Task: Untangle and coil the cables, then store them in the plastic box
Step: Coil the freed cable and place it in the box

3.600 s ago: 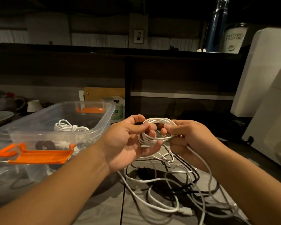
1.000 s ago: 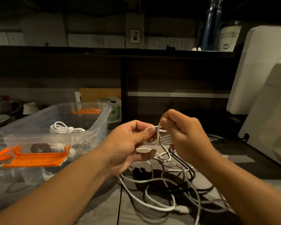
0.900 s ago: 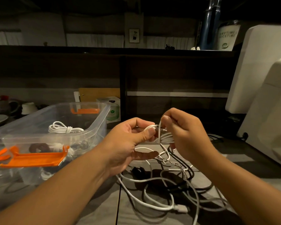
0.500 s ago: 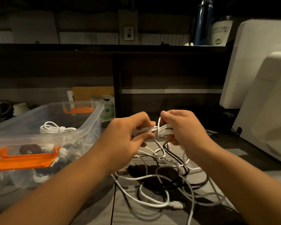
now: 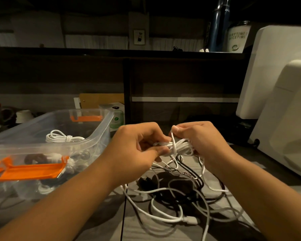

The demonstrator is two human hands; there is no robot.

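One white coil (image 5: 63, 137) already lies in the box (image 5: 104, 131). Both hands, left (image 5: 137, 150) and right (image 5: 198, 141), are closed on a second white bundle (image 5: 179, 147) above the table (image 5: 94, 221), wrapping its tail. A tangle (image 5: 174, 193) of cables waits below, unsorted.

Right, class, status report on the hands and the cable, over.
Left hand and right hand both gripping coiled white cable. Wrap unfinished. Clear plastic box open. Tangled cables beneath on table.
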